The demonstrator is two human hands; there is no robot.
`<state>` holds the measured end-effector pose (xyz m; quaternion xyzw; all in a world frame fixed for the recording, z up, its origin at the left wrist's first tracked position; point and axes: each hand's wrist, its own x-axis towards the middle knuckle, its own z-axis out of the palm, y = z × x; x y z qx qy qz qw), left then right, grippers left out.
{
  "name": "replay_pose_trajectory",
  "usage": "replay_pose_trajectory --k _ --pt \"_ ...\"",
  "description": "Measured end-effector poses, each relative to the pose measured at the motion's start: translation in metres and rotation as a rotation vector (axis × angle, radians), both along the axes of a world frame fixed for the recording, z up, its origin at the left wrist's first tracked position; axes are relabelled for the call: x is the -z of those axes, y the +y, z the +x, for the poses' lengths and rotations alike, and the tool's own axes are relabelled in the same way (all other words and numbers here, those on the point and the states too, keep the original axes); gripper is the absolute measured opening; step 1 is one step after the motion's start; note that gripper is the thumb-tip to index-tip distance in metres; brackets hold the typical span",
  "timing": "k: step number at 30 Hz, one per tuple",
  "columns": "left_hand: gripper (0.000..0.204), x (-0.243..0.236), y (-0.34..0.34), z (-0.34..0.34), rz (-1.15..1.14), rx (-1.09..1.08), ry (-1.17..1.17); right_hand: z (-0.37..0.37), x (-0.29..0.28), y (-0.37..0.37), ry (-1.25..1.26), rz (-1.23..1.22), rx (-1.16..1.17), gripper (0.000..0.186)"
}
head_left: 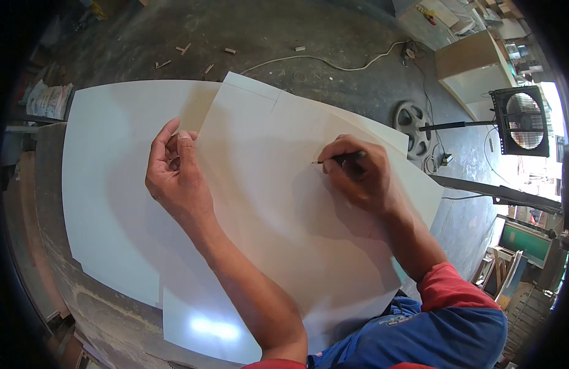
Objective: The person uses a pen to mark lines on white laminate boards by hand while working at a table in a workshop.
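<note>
My right hand (359,175) grips a dark pencil (343,157), its point directed left at the surface of a large white sheet (260,178); whether it touches cannot be told. Thin drawn lines cross near that sheet's far left corner. Beside the sheet's left edge is my left hand (179,163), palm partly turned up. Its fingers are loosely curled with gaps between them, and I see nothing held in it. The sheet overlaps another large white sheet (106,178) lying on the left, and their angles differ.
A worn workbench (112,320) shows beneath the sheets. On the floor beyond lie small wood scraps (230,51) and a pale cable (315,58). At right stand a black fan (521,122), a round grey slotted base (411,128) and a wooden cabinet (472,58).
</note>
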<state>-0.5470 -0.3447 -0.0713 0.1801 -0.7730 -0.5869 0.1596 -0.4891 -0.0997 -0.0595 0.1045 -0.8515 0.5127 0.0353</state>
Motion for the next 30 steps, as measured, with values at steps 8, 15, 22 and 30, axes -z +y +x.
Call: replay_pose_trajectory --k 8,15,22,30 --pt "0.021 0.002 0.001 0.000 -0.016 -0.012 0.036 0.004 0.004 0.007 -0.021 -0.254 0.288 0.006" --pt "0.022 0.003 -0.001 -0.001 -0.011 -0.005 0.045 0.002 0.002 0.005 0.033 -0.234 0.292 0.007" --pt "0.022 0.000 0.001 0.001 -0.013 -0.007 0.010 0.001 -0.003 0.006 0.010 -0.174 0.291 0.008" --pt "0.022 0.003 0.000 0.000 -0.007 0.001 0.033 0.004 -0.006 0.012 0.026 -0.053 -0.192 0.011"
